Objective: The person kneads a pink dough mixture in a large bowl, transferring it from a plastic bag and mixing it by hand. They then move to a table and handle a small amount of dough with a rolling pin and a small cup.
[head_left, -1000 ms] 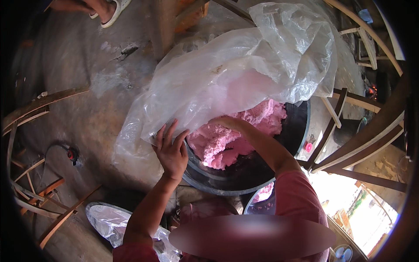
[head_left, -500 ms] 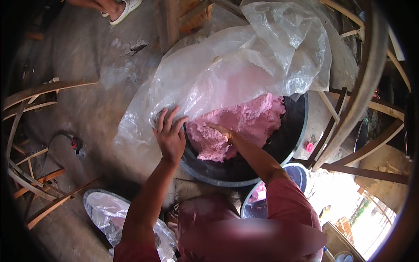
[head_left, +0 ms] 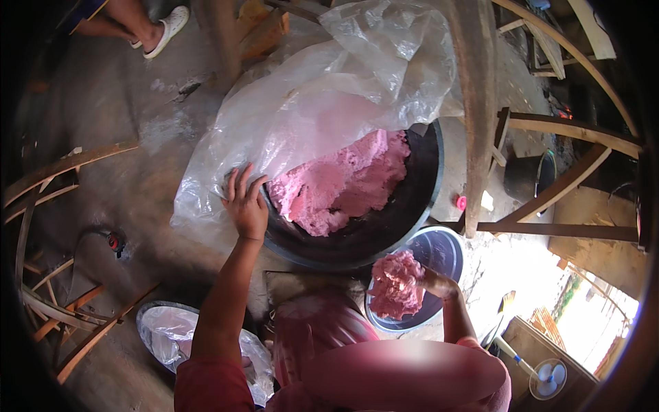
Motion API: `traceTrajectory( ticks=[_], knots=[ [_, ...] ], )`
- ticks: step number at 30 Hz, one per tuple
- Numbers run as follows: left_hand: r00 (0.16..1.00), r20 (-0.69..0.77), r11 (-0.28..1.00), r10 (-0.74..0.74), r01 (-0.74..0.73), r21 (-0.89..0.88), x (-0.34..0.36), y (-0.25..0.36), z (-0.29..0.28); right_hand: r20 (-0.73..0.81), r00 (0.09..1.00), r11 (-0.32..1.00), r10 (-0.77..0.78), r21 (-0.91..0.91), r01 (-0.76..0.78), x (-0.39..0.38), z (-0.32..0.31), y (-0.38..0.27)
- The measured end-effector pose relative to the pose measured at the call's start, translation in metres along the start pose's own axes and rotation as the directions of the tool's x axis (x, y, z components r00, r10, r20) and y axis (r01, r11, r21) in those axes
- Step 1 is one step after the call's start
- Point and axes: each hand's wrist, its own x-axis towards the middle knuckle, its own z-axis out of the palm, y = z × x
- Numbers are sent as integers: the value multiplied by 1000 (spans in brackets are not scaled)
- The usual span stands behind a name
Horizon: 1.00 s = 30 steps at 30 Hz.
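A big round black tub (head_left: 427, 185) holds a crumbly pink dough-like mass (head_left: 336, 178), partly hidden under a clear plastic sheet (head_left: 274, 117). My left hand (head_left: 247, 209) rests at the tub's left rim, fingers spread over the sheet's lower edge. Over a smaller grey-blue bucket (head_left: 449, 247), at the near right of the tub, my right hand (head_left: 434, 283) grips a large clump of the pink dough (head_left: 398, 283). The clump covers much of the bucket's opening, so what lies inside is mostly hidden.
At the lower left stands another tub (head_left: 154, 309) lined with clear plastic. Curved wooden frames (head_left: 480, 117) rise on the right, and more wooden pieces (head_left: 89, 323) lie at left. A person's foot in a white clog (head_left: 168, 33) shows at the top left. A fan (head_left: 547, 378) sits lower right.
My right hand has come out of the big tub with a clump of pink dough and moved right and nearer, over the small bucket. My left hand stays at the sheet's edge.
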Motion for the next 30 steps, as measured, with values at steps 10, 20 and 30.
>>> traceTrajectory(
  ticks=[10, 20, 30],
  knots=[
    [999, -10, 999, 34, -34, -10, 0, -1, 3, -255, 935, 649, 246, -673, -354, 32, -21, -16],
    [999, 44, 1000, -19, 20, -23, 2, -1, -2, -209, 978, 715, 23, -680, -162, 295, -97, -84],
    [999, 27, 995, -23, 25, -92, 8, -2, -4, 20, 981, 703, 195, -700, -125, 384, -90, -69]
  ],
)
